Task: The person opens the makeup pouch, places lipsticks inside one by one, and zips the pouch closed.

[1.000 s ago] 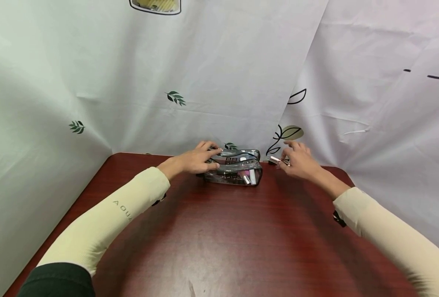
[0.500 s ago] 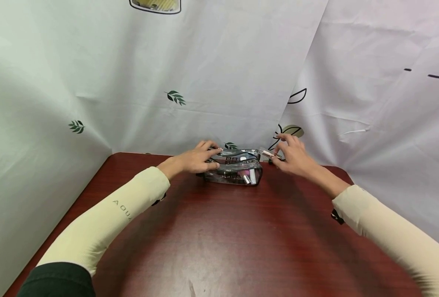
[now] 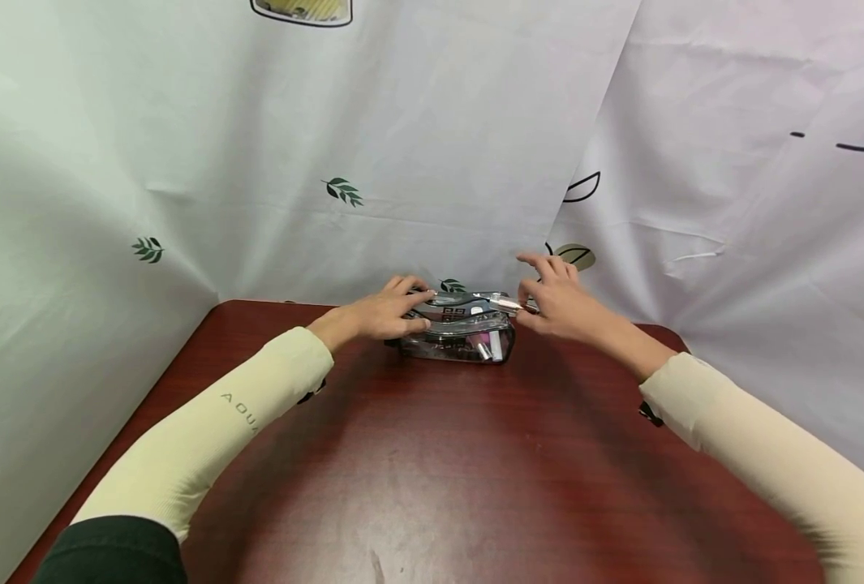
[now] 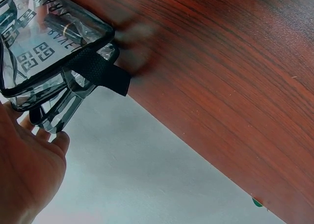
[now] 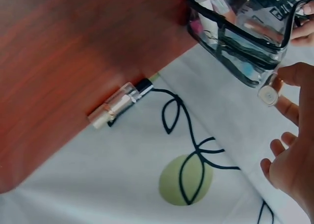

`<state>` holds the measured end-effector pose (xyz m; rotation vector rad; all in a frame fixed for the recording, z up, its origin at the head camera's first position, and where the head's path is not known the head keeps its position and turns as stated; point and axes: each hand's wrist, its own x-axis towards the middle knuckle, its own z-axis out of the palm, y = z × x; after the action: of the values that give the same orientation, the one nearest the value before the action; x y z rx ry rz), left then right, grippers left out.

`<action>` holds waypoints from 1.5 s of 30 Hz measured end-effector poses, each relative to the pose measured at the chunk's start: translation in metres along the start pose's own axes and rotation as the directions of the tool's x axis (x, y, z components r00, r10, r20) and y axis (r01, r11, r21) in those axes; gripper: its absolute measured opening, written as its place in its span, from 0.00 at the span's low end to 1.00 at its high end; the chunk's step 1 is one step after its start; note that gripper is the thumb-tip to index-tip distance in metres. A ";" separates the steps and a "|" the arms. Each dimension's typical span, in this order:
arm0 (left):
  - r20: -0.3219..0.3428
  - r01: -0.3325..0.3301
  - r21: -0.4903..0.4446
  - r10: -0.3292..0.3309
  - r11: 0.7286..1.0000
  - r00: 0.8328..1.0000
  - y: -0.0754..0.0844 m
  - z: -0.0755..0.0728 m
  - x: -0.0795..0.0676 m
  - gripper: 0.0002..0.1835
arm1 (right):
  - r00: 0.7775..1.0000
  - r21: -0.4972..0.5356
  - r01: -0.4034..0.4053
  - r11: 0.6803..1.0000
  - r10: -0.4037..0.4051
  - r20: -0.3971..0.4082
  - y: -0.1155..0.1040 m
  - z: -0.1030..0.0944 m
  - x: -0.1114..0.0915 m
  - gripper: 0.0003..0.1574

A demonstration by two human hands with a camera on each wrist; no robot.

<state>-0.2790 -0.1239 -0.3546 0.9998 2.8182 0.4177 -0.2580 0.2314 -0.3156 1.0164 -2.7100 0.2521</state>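
Left hand (image 3: pixel 376 315) grips clear pouch (image 3: pixel 426 349) near far edge of table (image 3: pixel 432 470); right hand (image 3: pixel 565 307) pinches cosmetic tube (image 5: pixel 269 91) at pouch's right end. Pouch likely light, floppy: hold rim. Tube likely slick: pinch end.

3 cams here: 1 on the head, looking forward and down over the surface (image 3: pixel 432 454) from farthest back, plus 1 per wrist, way closer in. All 3 catch the clear pouch (image 3: pixel 449 350), the wrist views from its opposite ends.
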 end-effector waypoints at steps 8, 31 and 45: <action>0.005 0.003 -0.005 -0.003 1.000 1.000 0.001 -0.001 0.000 0.41 | 0.996 -0.193 0.064 0.979 -0.049 0.080 -0.014 -0.005 0.013 0.13; 0.000 0.001 -0.015 -0.001 1.000 1.000 -0.002 0.002 -0.001 0.41 | 0.993 -0.196 0.113 0.974 -0.106 0.047 -0.029 0.009 0.027 0.10; 0.001 0.002 -0.011 -0.002 1.000 1.000 -0.002 0.002 -0.001 0.41 | 0.999 -0.065 0.035 0.997 -0.033 0.028 -0.038 0.022 0.032 0.12</action>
<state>-0.2793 -0.1252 -0.3574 0.9949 2.8127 0.4315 -0.2598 0.1784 -0.3254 1.0531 -2.7031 0.1437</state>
